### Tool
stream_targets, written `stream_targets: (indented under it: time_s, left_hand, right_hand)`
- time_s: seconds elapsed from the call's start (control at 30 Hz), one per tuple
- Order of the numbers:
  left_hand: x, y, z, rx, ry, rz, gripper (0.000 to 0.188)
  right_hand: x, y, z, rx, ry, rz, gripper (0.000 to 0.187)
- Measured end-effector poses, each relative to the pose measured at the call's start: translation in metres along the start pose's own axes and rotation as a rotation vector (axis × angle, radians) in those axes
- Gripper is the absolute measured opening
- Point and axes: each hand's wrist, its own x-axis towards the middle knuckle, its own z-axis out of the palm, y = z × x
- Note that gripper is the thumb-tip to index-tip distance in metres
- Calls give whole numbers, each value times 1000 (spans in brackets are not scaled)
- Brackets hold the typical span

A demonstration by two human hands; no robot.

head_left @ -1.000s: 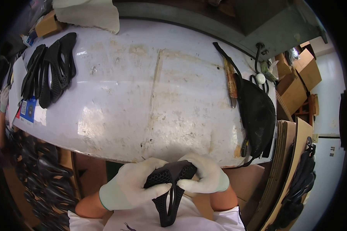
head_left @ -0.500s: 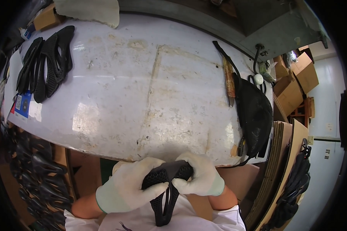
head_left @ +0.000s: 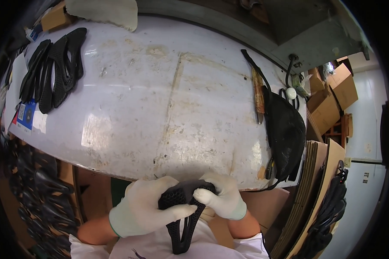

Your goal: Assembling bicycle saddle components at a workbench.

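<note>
A black bicycle saddle (head_left: 180, 235) with a honeycomb-patterned surface and a long central slot is held in front of my chest, its narrow nose pointing down toward me. My left hand (head_left: 153, 205), in a white glove with a mint cuff, is closed around the saddle's wide end on the left, thumb laid across near the slot. On the other side my right hand (head_left: 222, 196), gloved alike, grips the wide end with its thumb pressed on the top near the middle. The fingers beneath the saddle are hidden.
Several black saddles (head_left: 58, 71) lie at the table's (head_left: 129, 103) far left. A wooden-handled tool (head_left: 258, 97) and a black bag (head_left: 285, 129) lie on its right side. More saddles stand on racks at lower left (head_left: 52, 181) and right (head_left: 326, 216). Another person's gloved hand (head_left: 1, 101) shows at far left.
My right thumb has lifted and shifted up onto the saddle's wide end. My left thumb has slid slightly right across the slot. The saddle stays in both hands.
</note>
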Motion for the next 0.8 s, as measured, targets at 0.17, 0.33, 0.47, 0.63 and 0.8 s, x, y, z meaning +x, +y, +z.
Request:
stream_targets:
  time_s: [0.17, 0.33, 0.47, 0.63, 0.8]
  left_hand:
    - [1, 4, 8, -68, 175, -36, 32]
    - [4, 2, 11, -82, 179, 52, 27]
    - [1, 0, 11, -94, 220, 90, 25]
    - [-4, -3, 3, -224, 197, -18, 27]
    - [15, -49, -12, -162, -134, 352, 65]
  right_hand:
    - [-6, -13, 5, -76, 111, -47, 41]
    - [-3, -6, 1, 238, 0, -60, 40]
    - [-1, 4, 9, 205, 65, -136, 45]
    - [-4, 36, 13, 443, -122, -131, 101]
    - [-7, 50, 27, 541, 124, -121, 101]
